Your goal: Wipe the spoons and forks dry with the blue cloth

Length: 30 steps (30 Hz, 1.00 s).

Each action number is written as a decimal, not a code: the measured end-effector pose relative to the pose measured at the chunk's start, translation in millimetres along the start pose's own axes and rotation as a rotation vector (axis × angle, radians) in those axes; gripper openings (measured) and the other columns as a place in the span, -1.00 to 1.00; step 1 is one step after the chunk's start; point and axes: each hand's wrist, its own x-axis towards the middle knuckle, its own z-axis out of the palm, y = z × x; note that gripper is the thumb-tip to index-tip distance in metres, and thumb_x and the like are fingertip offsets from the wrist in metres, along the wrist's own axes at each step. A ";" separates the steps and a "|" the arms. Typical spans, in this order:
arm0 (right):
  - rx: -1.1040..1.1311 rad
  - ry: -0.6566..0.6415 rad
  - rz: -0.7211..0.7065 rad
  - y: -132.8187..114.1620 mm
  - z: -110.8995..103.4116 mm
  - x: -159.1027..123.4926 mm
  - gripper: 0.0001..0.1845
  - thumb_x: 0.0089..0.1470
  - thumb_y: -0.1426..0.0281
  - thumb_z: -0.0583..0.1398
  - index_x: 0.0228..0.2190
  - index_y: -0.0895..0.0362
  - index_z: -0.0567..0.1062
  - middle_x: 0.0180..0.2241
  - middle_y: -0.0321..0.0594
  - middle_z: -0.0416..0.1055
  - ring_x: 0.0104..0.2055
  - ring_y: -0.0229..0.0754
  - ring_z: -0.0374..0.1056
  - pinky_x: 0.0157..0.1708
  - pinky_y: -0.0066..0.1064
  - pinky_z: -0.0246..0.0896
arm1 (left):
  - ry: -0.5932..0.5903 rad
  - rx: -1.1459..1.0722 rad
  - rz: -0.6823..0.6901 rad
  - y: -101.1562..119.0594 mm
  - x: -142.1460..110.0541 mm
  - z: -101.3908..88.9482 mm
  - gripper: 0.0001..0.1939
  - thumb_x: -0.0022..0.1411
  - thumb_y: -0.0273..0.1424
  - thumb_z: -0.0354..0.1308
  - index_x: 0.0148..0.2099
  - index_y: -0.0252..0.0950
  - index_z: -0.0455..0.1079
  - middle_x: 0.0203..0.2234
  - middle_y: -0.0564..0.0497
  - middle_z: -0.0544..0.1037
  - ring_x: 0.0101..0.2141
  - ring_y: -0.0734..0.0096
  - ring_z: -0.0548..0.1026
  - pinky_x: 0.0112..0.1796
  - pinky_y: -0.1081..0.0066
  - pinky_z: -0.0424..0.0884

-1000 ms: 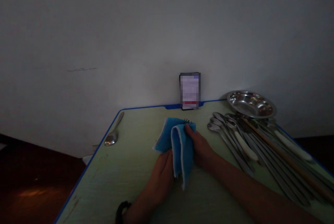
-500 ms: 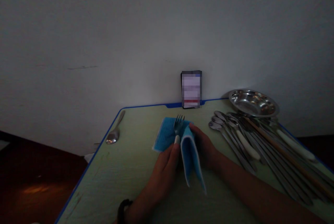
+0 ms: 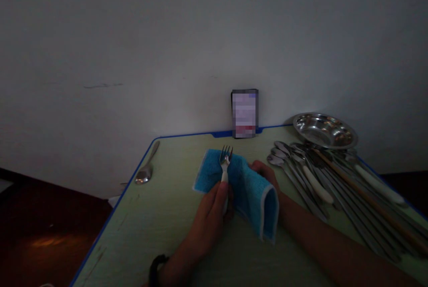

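Note:
My left hand is closed round the pale handle of a fork, whose metal tines point away from me. Behind and beside the fork spreads a blue cloth with a white edge, folded over at its right end. My right hand grips the cloth from its far right side; most of its fingers are hidden behind the fabric. The left part of the cloth lies under and beyond the fork head.
A spoon lies at the table's left edge. On the right is a pile of spoons, forks and long-handled cutlery. A shiny metal bowl stands behind it. A phone leans against the wall.
My right hand has moved slightly right with the cloth, drawing its folded end away from the fork. The fork has shifted a little left and stays in my left hand.

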 end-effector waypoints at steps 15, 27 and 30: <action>0.012 0.236 0.046 11.9 -0.8 6.5 -0.75 -0.10 0.28 0.18 -0.36 0.18 0.45 -0.54 -0.27 0.46 -0.51 -0.24 0.37 -0.38 -0.38 0.28 | 0.043 -0.005 0.072 -0.3 -2.8 -6.9 -0.52 0.14 -0.01 -0.08 -0.17 -0.31 0.37 -0.42 -0.04 0.49 -0.41 0.31 0.43 -0.41 0.40 0.38; -0.047 0.188 -0.013 14.5 1.7 6.5 -0.62 -0.03 0.24 0.11 -0.13 0.08 0.38 -0.47 -0.33 0.45 -0.50 -0.22 0.35 -0.31 -0.33 0.24 | 0.158 0.237 0.201 10.2 -0.8 -5.7 -0.77 0.10 -0.28 0.09 -0.22 -0.29 0.37 -0.47 0.03 0.50 -0.45 0.34 0.43 -0.41 0.43 0.35; -0.032 0.085 -0.140 13.1 0.6 4.1 -0.50 -0.08 0.40 0.07 -0.03 -0.10 0.26 -0.40 -0.40 0.43 -0.49 -0.26 0.32 -0.31 -0.35 0.22 | 0.172 0.215 0.197 9.2 -1.1 -6.3 -0.76 0.10 -0.25 0.08 -0.24 -0.29 0.37 -0.53 0.07 0.45 -0.50 0.38 0.39 -0.47 0.47 0.31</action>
